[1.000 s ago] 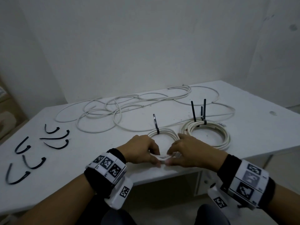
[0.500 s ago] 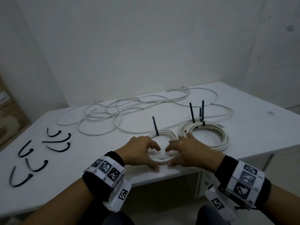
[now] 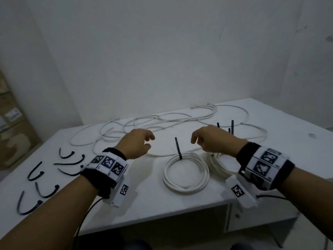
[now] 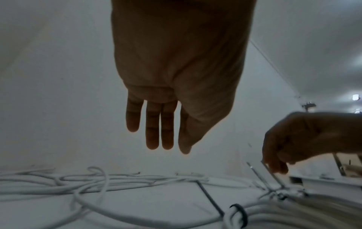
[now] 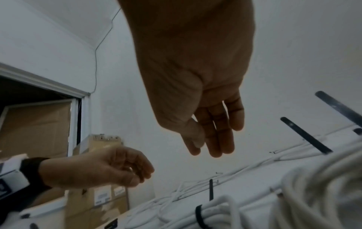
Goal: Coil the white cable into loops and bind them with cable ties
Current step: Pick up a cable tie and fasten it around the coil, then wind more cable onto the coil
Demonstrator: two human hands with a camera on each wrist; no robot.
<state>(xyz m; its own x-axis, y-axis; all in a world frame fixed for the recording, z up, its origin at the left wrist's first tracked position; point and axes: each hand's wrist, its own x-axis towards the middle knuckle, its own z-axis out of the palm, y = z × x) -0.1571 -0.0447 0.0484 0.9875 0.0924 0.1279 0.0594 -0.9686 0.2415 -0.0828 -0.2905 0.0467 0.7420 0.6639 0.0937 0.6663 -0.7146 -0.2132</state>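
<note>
A small coil of white cable (image 3: pixel 186 172) lies flat on the white table (image 3: pixel 155 201), bound at its far side by one black cable tie (image 3: pixel 178 148) whose tail stands up. A second tied coil (image 3: pixel 219 164) lies just right of it, partly hidden by my right wrist, with black tie tails (image 3: pixel 232 126) sticking up. Loose white cable (image 3: pixel 162 121) sprawls across the back of the table. My left hand (image 3: pixel 138 144) hovers above the table left of the coils, fingers relaxed and empty (image 4: pixel 152 136). My right hand (image 3: pixel 209 139) hovers over the second coil, also empty (image 5: pixel 213 139).
Several loose black cable ties (image 3: pixel 41 179) lie at the table's left end. Cardboard boxes (image 3: pixel 12 127) stand on the far left by the wall. The table's front edge (image 3: pixel 162 219) runs just below my wrists. A small round hole (image 3: pixel 312 135) marks the table's right side.
Both hands have let go of the small coil and lifted up and away from it, spreading apart. The coil now lies flat and uncovered on the table.
</note>
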